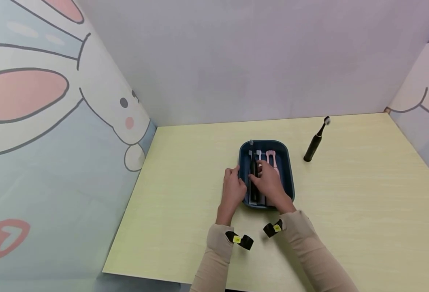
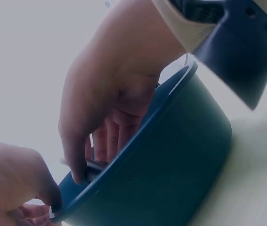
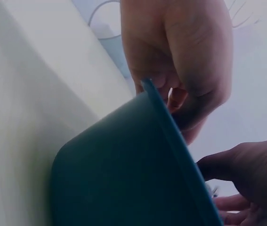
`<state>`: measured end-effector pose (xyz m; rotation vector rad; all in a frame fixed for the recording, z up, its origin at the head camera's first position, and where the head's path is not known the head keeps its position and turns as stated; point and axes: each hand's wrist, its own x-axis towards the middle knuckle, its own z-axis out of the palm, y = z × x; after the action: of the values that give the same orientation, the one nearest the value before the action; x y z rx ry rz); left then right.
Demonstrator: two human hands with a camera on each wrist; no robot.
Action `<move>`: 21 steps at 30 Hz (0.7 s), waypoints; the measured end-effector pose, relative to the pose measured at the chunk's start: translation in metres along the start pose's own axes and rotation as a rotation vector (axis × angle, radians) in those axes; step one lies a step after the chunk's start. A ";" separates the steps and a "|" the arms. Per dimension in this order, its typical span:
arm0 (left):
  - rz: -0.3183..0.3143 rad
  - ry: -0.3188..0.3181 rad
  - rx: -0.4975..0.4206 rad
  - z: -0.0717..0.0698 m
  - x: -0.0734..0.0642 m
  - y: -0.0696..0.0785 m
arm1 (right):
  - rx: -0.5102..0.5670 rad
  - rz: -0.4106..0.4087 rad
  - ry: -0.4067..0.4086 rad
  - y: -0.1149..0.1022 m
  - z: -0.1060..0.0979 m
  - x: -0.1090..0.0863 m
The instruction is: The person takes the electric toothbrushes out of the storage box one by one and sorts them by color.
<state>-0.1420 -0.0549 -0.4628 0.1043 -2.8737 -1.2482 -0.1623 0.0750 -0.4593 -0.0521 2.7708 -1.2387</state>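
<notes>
A dark blue tray (image 1: 291, 178) stands on the table. Inside it, my right hand (image 1: 270, 184) pinches the black handle of an electric toothbrush (image 1: 253, 190), its small head toward the tray's far side. In the left wrist view that hand (image 2: 109, 80) reaches over the rim, with the dark handle (image 2: 94, 170) between thumb and fingers. My left hand (image 1: 233, 187) grips the tray's left rim. The right wrist view has the left hand (image 3: 180, 52) with fingers bent over the rim. Beside the toothbrush lie a white brush head (image 1: 259, 153) and a pink forked item (image 1: 271, 153), partly hidden.
A second black electric toothbrush (image 1: 313, 147) stands upright on the table, right of the tray. The pale yellow table (image 1: 185, 174) meets a plain wall (image 1: 229, 73) behind and a cartoon-printed wall (image 1: 54, 170) at left. Both wrists wear black camera bands (image 1: 239, 240).
</notes>
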 end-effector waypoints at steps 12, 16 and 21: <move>0.014 0.010 0.004 -0.001 0.000 0.002 | 0.157 -0.123 0.133 0.005 -0.005 -0.004; 0.020 0.014 0.002 -0.001 -0.001 0.003 | 0.189 -0.183 0.189 0.006 -0.007 -0.005; 0.022 0.015 0.003 -0.001 -0.001 0.002 | 0.233 -0.256 0.259 0.007 -0.011 -0.006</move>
<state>-0.1413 -0.0542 -0.4611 0.0808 -2.8561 -1.2349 -0.1577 0.0879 -0.4570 -0.2515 2.8785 -1.7399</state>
